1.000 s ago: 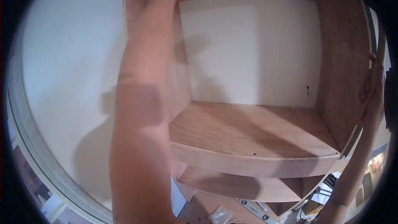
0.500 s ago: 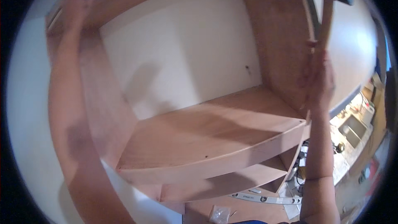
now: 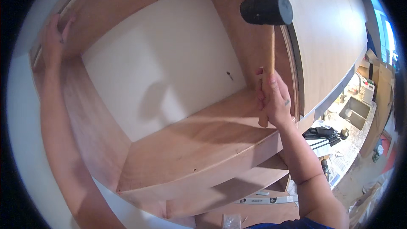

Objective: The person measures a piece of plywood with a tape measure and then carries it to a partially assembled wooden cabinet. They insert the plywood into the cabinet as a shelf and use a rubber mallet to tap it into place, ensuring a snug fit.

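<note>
My right hand (image 3: 276, 97) is wrapped round the wooden handle of a rubber mallet (image 3: 266, 10). The mallet stands upright, its black cylindrical head uppermost, in front of the right side panel of an open wooden cabinet (image 3: 199, 142). At the upper left, my left hand (image 3: 54, 42) grips the front edge of the cabinet's top panel (image 3: 127, 4), thumb on the inner side. Some of its fingertips are hidden behind that edge. Inside, the cabinet has a pale back panel (image 3: 140, 68) on which shadows fall.
A pale door-like panel (image 3: 326, 29) adjoins on the right. Below the cabinet are an open shelf (image 3: 237, 182), a spirit level (image 3: 254, 200) and a clear plastic bag (image 3: 231, 221). Farther right, a counter holds a sink (image 3: 355, 112), a black tripod-like object (image 3: 324, 133) and a white jug (image 3: 367, 92).
My right hand has brought the mallet left and lower, from beside the pale panel to before the cabinet opening. My left hand stays at the top edge. The view has shifted somewhat.
</note>
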Demonstrator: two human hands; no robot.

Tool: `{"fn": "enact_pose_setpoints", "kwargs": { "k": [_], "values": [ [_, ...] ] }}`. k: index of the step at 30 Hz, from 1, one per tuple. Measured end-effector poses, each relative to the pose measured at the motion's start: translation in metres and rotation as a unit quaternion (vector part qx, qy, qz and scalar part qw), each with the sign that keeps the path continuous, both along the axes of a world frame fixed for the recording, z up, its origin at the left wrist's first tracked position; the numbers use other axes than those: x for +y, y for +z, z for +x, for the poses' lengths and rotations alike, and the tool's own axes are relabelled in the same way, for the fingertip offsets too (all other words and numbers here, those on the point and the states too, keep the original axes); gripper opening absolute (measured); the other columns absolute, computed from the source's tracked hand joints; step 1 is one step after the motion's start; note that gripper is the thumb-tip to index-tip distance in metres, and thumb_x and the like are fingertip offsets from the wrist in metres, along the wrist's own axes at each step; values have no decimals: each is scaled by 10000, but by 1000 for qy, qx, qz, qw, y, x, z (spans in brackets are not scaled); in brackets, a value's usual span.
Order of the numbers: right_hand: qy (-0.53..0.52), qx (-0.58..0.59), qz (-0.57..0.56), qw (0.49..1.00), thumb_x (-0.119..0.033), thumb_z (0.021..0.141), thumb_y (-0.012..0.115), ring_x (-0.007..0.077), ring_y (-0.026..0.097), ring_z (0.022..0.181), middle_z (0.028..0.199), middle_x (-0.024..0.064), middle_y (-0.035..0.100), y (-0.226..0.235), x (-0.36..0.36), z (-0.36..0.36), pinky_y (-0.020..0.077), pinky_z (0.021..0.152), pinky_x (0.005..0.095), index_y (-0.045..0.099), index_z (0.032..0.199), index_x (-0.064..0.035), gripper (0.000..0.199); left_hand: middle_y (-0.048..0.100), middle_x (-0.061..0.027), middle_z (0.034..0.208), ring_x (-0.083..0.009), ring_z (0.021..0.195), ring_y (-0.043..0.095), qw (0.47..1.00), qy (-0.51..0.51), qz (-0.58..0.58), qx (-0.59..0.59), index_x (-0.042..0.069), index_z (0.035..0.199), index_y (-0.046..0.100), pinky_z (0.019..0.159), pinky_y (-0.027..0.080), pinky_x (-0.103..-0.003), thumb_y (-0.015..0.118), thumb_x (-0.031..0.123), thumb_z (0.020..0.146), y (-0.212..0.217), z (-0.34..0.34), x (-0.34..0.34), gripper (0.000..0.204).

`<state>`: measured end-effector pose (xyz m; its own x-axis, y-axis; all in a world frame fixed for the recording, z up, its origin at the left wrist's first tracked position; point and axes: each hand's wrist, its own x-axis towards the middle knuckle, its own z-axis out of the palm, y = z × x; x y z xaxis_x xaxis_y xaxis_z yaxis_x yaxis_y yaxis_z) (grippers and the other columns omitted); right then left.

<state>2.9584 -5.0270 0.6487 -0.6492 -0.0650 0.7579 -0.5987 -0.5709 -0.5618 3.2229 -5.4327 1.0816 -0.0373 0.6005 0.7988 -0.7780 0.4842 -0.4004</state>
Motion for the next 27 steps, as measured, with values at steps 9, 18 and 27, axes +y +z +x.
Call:
{"fn": "enact_pose_setpoints", "kwargs": {
  "k": [9, 18, 27],
  "values": [
    [-8, -6, 39, 999, -507, 1107, 390, 67, 458, 555, 725, 8, 474, 13, 19, 13, 373, 475, 227, 580, 1295, -44, 534, 690, -237, 1166, -445, 1085, 634, 1000, -17, -24, -7, 57, 1289, 627, 933, 505, -509, 725, 456, 928, -7, 4, 12, 547],
    [-78, 18, -23, 997, -400, 1116, 448, 76, 422, 476, 633, -30, 473, 96, 36, 22, 354, 425, 264, 595, 997, -65, 384, 700, -231, 1162, -440, 1077, 638, 1000, -23, 9, 19, 52, 1289, 642, 958, 500, -500, 718, 464, 928, -22, 0, 21, 553],
    [-169, 95, -44, 980, -416, 1098, 480, 122, 468, 466, 646, 16, 512, 202, 43, -1, 407, 452, 299, 592, 970, -31, 421, 671, -228, 1264, -447, 1208, 593, 999, 0, 24, 33, 106, 1359, 618, 1031, 473, -512, 688, 494, 940, -21, -5, 12, 575]
  ]
}}
